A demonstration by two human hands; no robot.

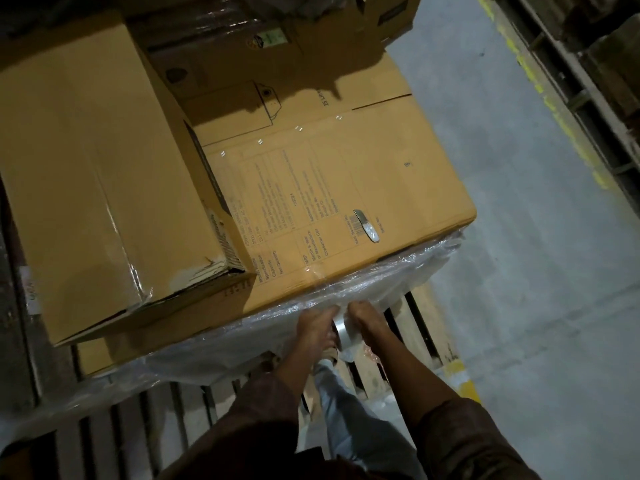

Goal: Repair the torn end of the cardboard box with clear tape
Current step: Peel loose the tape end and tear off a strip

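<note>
While both hands, left hand (317, 329) and right hand (367, 323), grip tape roll (343, 332), roll sits against near end of cardboard box (346, 188), likely to start strip.

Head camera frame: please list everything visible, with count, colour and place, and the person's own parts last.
large cardboard box: one, brown, centre, printed text on top
taped cardboard box: one, brown, left, lying on the large box, near corner torn
further boxes: several, brown, stacked at top
small knife-like tool: one, grey, on the large box's top near its front edge
clear plastic wrap: one sheet, over the large box's front edge
tape roll: one, clear, between both hands
wooden pallet: one, under the boxes
floor: grey, right, with yellow line
left hand: grip on tape roll
right hand: grip on tape roll
</note>
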